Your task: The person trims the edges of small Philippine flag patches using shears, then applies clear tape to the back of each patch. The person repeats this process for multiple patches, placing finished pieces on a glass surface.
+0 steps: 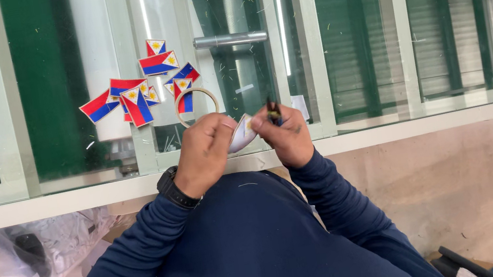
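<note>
Just beyond the fingertips stands the glass door point(50, 89) in its pale frame, with one metal handle point(230, 39) above the hands. Stuck to the glass up and left of the left fingers is a cluster of flag stickers point(135, 93) in red, blue and white; I count about nine, though several overlap and the number is unsure. One tape ring point(196, 103) stands just above the left knuckles, partly hidden by them.

The left hand point(204, 154), wearing one dark wristwatch point(172, 188), has its fingers curled narrow around the ring and the edge of one small white piece point(243, 134), which lies between the two hands and touches both. The right hand point(285, 136) pinches a small dark tool point(272, 112), upright at its fingertips; its kind is too small to tell.

Judging from this, the work goes best with the white piece held taut between both thumbs, the tool kept clear of the fingers, and the hands braced near the frame for steadiness. One clear plastic bag point(12, 271) lies well below and left of the hands.
</note>
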The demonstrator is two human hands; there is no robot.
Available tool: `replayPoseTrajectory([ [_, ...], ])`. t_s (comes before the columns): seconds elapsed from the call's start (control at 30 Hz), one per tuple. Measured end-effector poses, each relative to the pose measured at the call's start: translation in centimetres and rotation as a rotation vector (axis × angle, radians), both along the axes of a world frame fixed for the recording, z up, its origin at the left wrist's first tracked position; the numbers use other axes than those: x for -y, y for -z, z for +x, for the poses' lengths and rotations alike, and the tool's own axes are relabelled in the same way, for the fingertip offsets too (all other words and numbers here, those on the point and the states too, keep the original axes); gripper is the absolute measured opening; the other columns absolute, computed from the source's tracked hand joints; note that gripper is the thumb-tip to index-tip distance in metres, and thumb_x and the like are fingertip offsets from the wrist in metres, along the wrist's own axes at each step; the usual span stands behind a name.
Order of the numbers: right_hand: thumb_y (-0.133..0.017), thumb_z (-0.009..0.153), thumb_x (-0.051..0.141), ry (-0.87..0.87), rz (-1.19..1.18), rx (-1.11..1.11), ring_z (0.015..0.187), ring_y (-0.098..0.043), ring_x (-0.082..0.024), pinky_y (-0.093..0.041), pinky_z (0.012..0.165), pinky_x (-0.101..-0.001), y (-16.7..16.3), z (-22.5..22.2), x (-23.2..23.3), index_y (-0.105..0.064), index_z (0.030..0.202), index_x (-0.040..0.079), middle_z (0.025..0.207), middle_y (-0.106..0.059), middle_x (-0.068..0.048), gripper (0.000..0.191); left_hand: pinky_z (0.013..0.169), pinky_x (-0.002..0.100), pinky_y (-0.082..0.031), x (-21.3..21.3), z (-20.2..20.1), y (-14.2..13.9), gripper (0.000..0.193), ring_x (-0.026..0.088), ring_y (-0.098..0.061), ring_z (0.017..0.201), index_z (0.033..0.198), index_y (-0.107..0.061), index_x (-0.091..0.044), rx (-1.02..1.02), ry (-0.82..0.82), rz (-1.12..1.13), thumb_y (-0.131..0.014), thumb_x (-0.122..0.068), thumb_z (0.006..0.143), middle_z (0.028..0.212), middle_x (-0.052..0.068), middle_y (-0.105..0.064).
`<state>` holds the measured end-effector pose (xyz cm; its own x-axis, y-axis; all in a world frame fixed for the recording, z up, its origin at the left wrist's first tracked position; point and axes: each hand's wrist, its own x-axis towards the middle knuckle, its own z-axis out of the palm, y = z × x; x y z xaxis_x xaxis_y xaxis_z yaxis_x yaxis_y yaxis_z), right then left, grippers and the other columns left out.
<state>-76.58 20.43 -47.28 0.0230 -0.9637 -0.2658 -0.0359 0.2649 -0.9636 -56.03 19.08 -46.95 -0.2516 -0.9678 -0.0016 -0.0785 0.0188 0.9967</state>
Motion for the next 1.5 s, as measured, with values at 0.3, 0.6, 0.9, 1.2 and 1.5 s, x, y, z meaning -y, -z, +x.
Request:
replayPoseTrajectory([
  [0.3, -0.068, 0.103, 0.016, 0.13, -0.011, 0.417, 0.056, -0.044, -0.007, -0.033, 0.051, -0.0239, 0.7, -1.1, 0.8, -0.063, 0.095, -0.002, 0.071, -0.056, -0.002, 0.02, 0.066, 0.029, -0.053, 0.4, -1.1, -0.6, 0.019, 0.01, -0.063, 0.074, 0.101, -0.072, 0.002, 0.043, 0.196, 0.207, -0.067, -0.015, 0.097, 0.083, 0.006, -0.071],
  [0.6, -0.07, 0.098, 0.014, 0.295, -0.179, 0.322, 0.068, -0.053, -0.013, -0.042, 0.062, -0.029, 3.2, -1.3, 0.7, -0.065, 0.103, -0.006, 0.081, -0.062, -0.005, 0.022, 0.071, 0.023, -0.059, -0.1, -1.7, -0.8, 0.02, 0.007, -0.069, 0.076, 0.107, -0.07, 0.003, -0.086, 0.1, 0.274, -0.059, -0.012, 0.101, 0.089, 0.002, -0.067],
  [0.9, -0.066, 0.097, 0.039, 0.123, -0.342, -0.277, 0.066, -0.044, -0.011, -0.039, 0.063, -0.0278, 0.6, -3.8, -2.1, -0.062, 0.122, -0.004, 0.077, -0.05, -0.002, 0.051, 0.079, 0.025, -0.059, -0.9, -2.0, -1.7, 0.022, 0.009, -0.07, 0.084, 0.116, -0.068, 0.005, -0.176, 0.065, 0.226, -0.056, -0.006, 0.102, 0.096, 0.006, -0.068],
  [1.2, -0.079, 0.09, 0.017, -0.006, -0.795, -0.59, 0.083, -0.055, -0.021, -0.045, 0.077, -0.0349, -1.9, -2.9, -2.4, -0.063, 0.112, 0.0, 0.09, -0.064, -0.01, 0.031, 0.084, 0.026, -0.062, -2.3, -2.8, -3.4, 0.017, 0.012, -0.071, 0.092, 0.114, -0.067, 0.007, -0.315, 0.058, 0.177, -0.057, 0.0, 0.102, 0.106, 0.007, -0.062],
  [1.5, -0.084, 0.085, 0.007, 0.015, -0.887, -0.519, 0.073, -0.054, -0.021, -0.046, 0.077, -0.0351, -1.5, -4.0, -2.4, -0.066, 0.102, 0.001, 0.085, -0.066, -0.009, 0.026, 0.084, 0.026, -0.062, -2.5, -3.2, -2.7, 0.017, 0.013, -0.071, 0.093, 0.112, -0.068, 0.005, -0.312, 0.122, 0.137, -0.058, -0.004, 0.101, 0.106, 0.007, -0.061],
])
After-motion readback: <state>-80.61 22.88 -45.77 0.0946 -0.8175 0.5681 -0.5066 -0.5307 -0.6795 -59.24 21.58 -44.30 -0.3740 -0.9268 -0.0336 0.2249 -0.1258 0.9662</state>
